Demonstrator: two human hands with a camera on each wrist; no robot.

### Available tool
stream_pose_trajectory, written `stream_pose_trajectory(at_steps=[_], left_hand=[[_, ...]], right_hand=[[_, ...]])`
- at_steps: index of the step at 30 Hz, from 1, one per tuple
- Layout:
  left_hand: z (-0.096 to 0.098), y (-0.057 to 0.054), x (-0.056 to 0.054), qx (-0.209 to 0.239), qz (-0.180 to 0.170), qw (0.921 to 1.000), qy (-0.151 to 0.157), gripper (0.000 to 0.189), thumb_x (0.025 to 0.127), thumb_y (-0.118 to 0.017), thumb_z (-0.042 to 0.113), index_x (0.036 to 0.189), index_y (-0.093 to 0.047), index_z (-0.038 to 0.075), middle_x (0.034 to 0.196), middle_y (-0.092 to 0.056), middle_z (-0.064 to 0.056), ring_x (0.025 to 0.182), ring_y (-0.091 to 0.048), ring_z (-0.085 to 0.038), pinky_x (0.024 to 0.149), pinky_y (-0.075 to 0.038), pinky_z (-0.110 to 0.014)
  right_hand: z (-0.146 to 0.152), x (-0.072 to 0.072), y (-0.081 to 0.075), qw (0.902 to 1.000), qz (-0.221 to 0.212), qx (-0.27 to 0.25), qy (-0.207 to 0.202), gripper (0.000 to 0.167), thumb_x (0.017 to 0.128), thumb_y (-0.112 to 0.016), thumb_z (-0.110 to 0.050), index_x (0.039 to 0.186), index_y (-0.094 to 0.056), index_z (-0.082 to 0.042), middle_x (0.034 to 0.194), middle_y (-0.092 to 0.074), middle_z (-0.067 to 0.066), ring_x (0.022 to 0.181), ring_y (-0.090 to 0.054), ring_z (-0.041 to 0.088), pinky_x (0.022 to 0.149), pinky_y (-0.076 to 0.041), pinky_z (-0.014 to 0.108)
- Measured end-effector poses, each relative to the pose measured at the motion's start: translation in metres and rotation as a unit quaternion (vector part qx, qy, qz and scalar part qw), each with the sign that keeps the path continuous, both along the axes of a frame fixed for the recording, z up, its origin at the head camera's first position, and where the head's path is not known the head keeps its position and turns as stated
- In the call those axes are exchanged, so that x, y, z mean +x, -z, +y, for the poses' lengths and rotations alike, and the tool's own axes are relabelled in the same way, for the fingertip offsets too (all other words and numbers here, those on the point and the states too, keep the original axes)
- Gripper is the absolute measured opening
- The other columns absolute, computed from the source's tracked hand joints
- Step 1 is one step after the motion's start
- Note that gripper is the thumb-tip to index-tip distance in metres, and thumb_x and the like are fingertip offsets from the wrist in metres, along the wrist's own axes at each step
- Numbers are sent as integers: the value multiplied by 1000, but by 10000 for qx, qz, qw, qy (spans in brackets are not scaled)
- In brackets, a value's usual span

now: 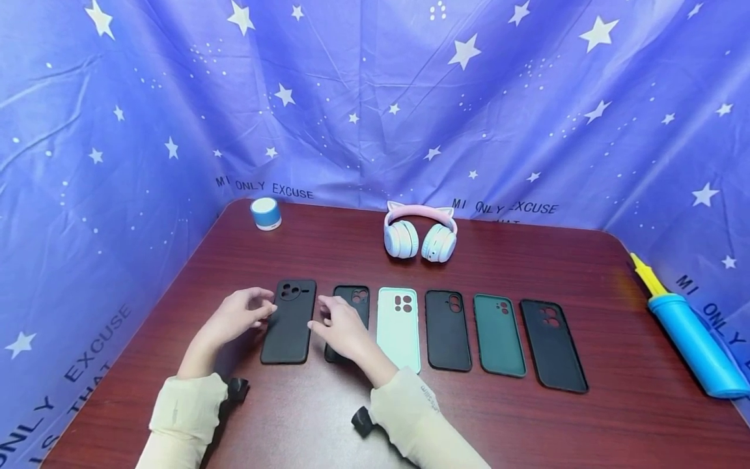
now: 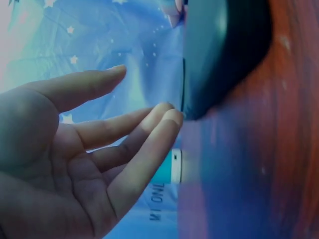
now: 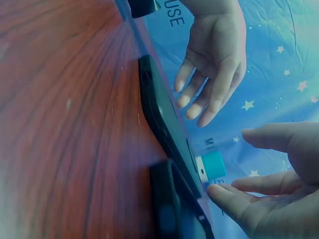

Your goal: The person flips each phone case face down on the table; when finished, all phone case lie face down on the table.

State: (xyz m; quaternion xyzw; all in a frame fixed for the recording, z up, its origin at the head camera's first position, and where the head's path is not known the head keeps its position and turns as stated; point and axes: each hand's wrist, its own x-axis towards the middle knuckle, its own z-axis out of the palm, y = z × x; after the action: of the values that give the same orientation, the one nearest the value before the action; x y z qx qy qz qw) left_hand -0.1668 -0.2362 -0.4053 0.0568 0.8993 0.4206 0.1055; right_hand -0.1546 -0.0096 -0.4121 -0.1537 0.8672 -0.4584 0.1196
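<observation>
My left hand (image 1: 239,314) is at the left edge of a black phone case (image 1: 286,331), its fingers loosely bent and gripping nothing. Whether the fingertips touch the case, I cannot tell. This case lies with its outer back upward, camera cutouts at the far end. Over a second dark phone case (image 1: 361,312) hovers my right hand (image 1: 342,329), partly hiding it; thumb and fingers are apart with nothing between them. In the right wrist view the first case (image 3: 167,119) lies flat on the table, with the left hand (image 3: 214,64) above it.
Further right in the row lie a mint phone case (image 1: 398,339), a black one (image 1: 448,332), a green one (image 1: 499,339) and another black one (image 1: 553,348). Behind stand cat-ear headphones (image 1: 420,212) and a blue-white cylinder (image 1: 266,213). A blue pump (image 1: 694,342) is at the right edge.
</observation>
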Motion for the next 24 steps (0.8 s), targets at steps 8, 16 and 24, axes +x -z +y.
stream_pose_trajectory(at_steps=[8,16,24], left_hand=[[23,-6,3,99,708,9974,50,38,93,-63,11,125,-57,-9,112,-68,-23,99,-68,-32,75,-57,-29],[50,-2,3,369,671,9971,-40,41,92,-62,9,129,-54,-8,118,-66,-23,103,-67,-34,80,-57,-35],[78,6,-1,455,281,9986,55,47,93,-58,10,136,-48,-7,127,-62,-23,111,-65,-33,87,-56,-39]], right_hand=[[33,1,-1,9983,195,-538,138,53,93,-61,-11,140,-44,7,137,-51,22,129,-53,31,102,-49,37],[58,5,2,9973,165,-603,378,53,93,-61,-10,140,-43,7,138,-49,22,132,-49,34,104,-48,40],[67,8,5,9973,-100,-388,623,59,93,-62,-14,144,-39,5,140,-47,26,129,-52,37,102,-49,42]])
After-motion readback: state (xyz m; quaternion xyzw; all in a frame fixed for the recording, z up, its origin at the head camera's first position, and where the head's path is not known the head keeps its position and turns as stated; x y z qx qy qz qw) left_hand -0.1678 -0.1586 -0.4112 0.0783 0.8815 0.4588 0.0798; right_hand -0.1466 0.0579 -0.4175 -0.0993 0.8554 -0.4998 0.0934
